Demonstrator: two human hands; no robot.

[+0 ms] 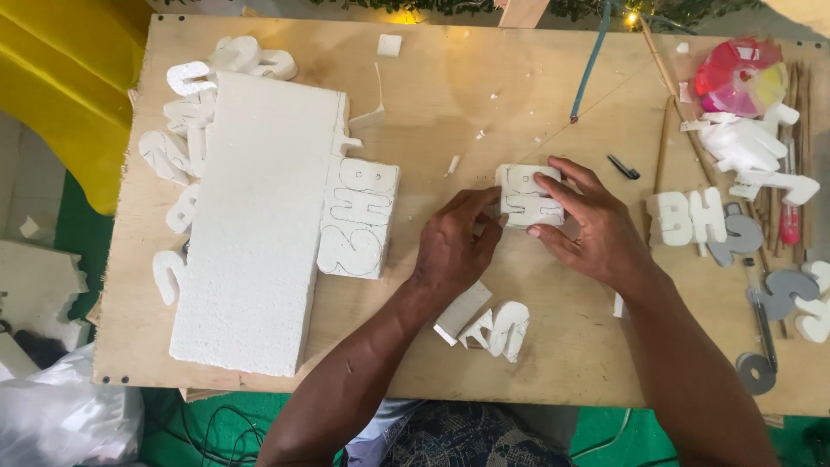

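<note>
A small white foam block (524,197) with outlines drawn on it lies on the plywood board (450,95) at mid-table. My right hand (588,220) grips it from the right, fingers on its top and front. My left hand (456,239) holds its left side with fingertips against the edge. Just in front of my hands lie cut foam pieces (494,325).
A large white foam slab (259,216) lies at the left with a marked foam strip (359,216) beside it and cut shapes around it. At the right are cut foam letters (687,216), grey templates (782,290), wooden sticks (661,143), a colourful round case (743,76) and a black clip (622,166).
</note>
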